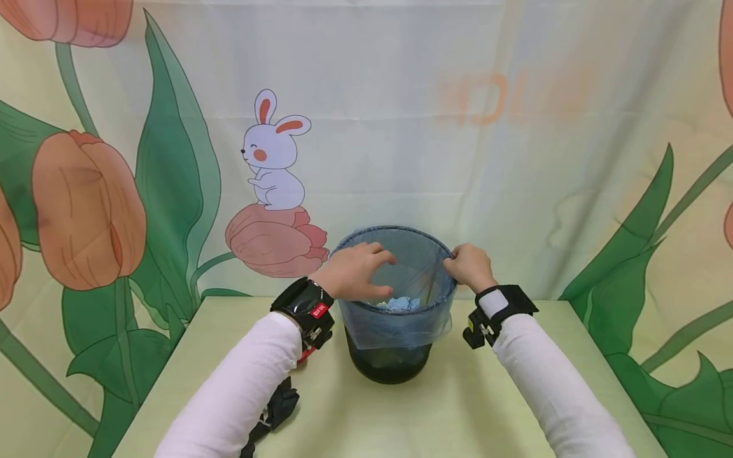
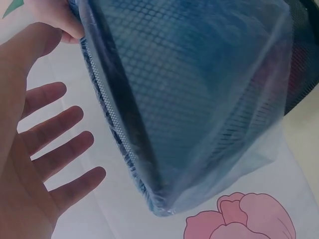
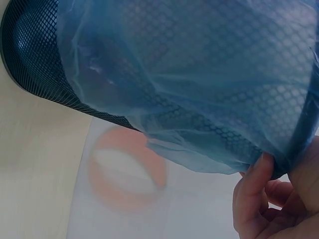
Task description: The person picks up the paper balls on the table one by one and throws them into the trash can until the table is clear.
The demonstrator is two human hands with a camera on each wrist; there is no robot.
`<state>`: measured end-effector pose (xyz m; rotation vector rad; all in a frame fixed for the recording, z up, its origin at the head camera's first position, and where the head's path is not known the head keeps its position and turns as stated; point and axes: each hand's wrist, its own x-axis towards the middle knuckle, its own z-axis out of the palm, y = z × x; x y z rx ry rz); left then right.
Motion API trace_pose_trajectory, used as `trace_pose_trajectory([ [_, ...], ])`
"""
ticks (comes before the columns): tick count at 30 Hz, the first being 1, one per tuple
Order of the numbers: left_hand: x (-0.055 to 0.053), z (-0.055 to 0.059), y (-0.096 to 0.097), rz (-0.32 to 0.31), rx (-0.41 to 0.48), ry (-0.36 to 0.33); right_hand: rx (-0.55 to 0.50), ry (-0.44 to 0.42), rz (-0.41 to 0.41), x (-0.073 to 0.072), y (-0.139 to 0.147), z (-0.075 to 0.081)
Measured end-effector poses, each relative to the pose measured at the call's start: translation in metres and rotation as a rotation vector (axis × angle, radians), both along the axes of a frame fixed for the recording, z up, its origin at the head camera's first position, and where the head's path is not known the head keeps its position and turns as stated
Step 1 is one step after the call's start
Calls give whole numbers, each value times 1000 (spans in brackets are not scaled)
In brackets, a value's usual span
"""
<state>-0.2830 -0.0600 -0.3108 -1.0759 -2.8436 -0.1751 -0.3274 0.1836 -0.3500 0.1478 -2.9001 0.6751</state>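
Observation:
A black mesh wastebasket stands upright on the table, lined with a thin blue trash bag whose edge is folded down over the rim. Crumpled light-blue pieces lie inside it. At the right side of the rim, my right hand pinches the bag's folded edge between thumb and curled fingers. My left hand is over the left part of the opening with its fingers spread, holding nothing. The left wrist view shows its fingers apart from the bag.
Left of the wastebasket, a black strap-like item lies on the pale table, partly hidden by the left sleeve. A small red item shows beside that forearm. Behind the table hangs a cloth backdrop printed with tulips and a rabbit.

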Motion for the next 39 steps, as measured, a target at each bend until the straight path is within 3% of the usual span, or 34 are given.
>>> trace_pose_trajectory([
  [7,7,-9,-16,-23,13,54,-8,-9,-6,-2,1,-1],
  [15,17,-17,-37,-26,119,189,-13,-7,1,-2,1,0],
  [22,27,-28,-56,23,206,249,-11,-14,-1,1,1,1],
  [29,38,-49,-71,116,231,225,-13,-13,-5,1,0,0],
  [39,59,-88,-88,219,285,149,-2,-8,-11,1,0,0],
])
